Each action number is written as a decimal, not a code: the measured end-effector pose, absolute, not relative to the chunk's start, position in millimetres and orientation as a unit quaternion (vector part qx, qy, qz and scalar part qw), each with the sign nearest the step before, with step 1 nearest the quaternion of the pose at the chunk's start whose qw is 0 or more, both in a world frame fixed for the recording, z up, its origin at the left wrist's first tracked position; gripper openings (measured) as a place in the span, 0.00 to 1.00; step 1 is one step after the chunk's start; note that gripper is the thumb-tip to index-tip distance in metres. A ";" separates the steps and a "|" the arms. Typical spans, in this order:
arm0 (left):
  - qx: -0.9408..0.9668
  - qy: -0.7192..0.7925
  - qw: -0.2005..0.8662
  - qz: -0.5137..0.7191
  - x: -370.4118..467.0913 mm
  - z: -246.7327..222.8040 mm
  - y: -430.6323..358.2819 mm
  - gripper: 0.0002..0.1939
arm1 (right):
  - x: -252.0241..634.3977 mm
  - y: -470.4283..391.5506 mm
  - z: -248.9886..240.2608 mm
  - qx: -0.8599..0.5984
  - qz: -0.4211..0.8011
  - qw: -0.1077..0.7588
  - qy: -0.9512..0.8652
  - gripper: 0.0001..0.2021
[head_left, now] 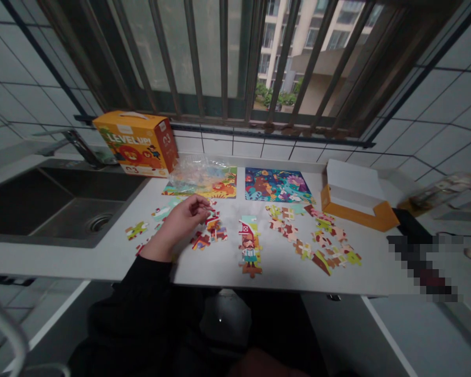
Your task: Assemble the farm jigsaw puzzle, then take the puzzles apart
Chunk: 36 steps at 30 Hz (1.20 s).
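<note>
My left hand [186,217] hovers over the left group of puzzle pieces [219,233], fingers curled together; what they hold, if anything, is too small to make out. Toward the counter's front edge, a joined strip of pieces [251,248] shows a red barn above a figure in a teal apron. More loose pieces [324,238] are spread on the right. A dim shape at the bottom edge appears to be my right hand [259,362], below the counter, its fingers hidden.
Behind the pieces lie a lion picture [225,186] under clear plastic wrap [188,175] and a blue animal picture [277,184]. An orange box [137,144] stands by the sink [70,209] at left. An open box [355,201] sits at right.
</note>
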<state>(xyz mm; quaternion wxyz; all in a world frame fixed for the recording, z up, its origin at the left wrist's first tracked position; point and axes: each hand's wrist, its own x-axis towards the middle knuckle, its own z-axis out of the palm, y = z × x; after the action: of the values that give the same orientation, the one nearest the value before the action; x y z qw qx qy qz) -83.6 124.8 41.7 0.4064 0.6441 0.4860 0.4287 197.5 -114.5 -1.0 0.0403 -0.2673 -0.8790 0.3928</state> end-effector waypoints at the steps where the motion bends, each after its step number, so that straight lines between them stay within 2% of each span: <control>1: 0.651 0.460 0.428 0.426 -75.1 44.0 124.0 0.17 | 200.6 -105.4 5.3 -0.264 0.390 0.053 -0.881 0.11; 4: 0.680 0.417 0.451 0.401 -47.6 48.6 123.4 0.14 | 210.4 -49.6 30.9 -0.291 0.361 0.120 -0.878 0.10; 7: 0.693 0.404 0.455 0.388 -23.0 46.2 129.3 0.13 | 217.7 39.3 56.2 -0.460 0.247 0.293 -0.801 0.10; 9: 0.682 0.415 0.458 0.391 -10.2 40.8 135.7 0.14 | 220.5 97.2 62.8 -0.511 0.221 0.330 -0.762 0.08; 14: 0.614 0.484 0.450 0.430 9.5 25.9 144.2 0.14 | 220.2 168.1 35.0 -0.518 0.350 0.340 -0.703 0.09; 20: 0.613 0.511 0.414 0.438 14.8 25.5 140.8 0.13 | 219.5 164.3 11.4 -0.440 0.457 0.368 -0.680 0.11; 24: 0.622 0.521 0.399 0.428 13.0 23.9 141.7 0.13 | 218.7 162.7 11.2 -0.429 0.515 0.348 -0.656 0.15; 27: 0.637 0.526 0.379 0.417 8.6 20.9 141.7 0.13 | 216.0 163.9 8.0 -0.435 0.510 0.355 -0.652 0.14; 30: 0.703 0.511 0.310 0.386 1.6 18.8 141.1 0.14 | 212.8 165.2 4.3 -0.464 0.485 0.374 -0.640 0.10; 34: 0.791 0.470 0.237 0.311 -7.7 16.2 142.0 0.23 | 210.1 165.5 1.9 -0.499 0.433 0.352 -0.663 0.07; 36: 0.810 0.462 0.223 0.284 -11.0 13.8 143.6 0.24 | 209.9 165.3 1.5 -0.509 0.402 0.334 -0.684 0.07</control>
<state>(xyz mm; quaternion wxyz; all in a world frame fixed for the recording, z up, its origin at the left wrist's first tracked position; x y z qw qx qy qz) -11.0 143.6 13.8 0.2225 0.8103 0.4617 0.2841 209.9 165.3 1.5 0.3344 -0.5092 -0.6838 0.4016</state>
